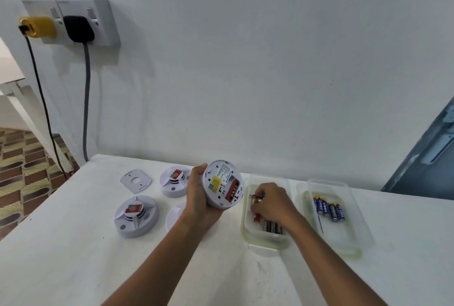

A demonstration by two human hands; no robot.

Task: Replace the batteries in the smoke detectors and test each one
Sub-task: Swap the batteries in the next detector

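Left hand (199,197) gripping a white detector (222,184) by its rim, fingers curled round the edge, unit raised above the table (73,269) and tilted, back side facing the camera. Red battery bay (233,189) open and apparently without cells; yellow tag (215,181) beside it. Right hand (271,203) lowered into the near tray (245,229), fingertips pinching a battery (257,199) at the tray's far end. More dark cells (272,227) lying in the same tray, partly hidden by the wrist. Second clear tray (353,239) just right of the first, holding blue batteries (329,208) side by side. Two more detectors resting on the table to the left: near one (136,216) and far one (174,181), each face up with a red label. Flat mounting plate (135,180) lying left of the far unit. Another white round part (174,217) partly covered by the left forearm. Wall socket (73,20) at upper left, fitted with a yellow plug (38,26) and a black plug (78,28), cables hanging down.
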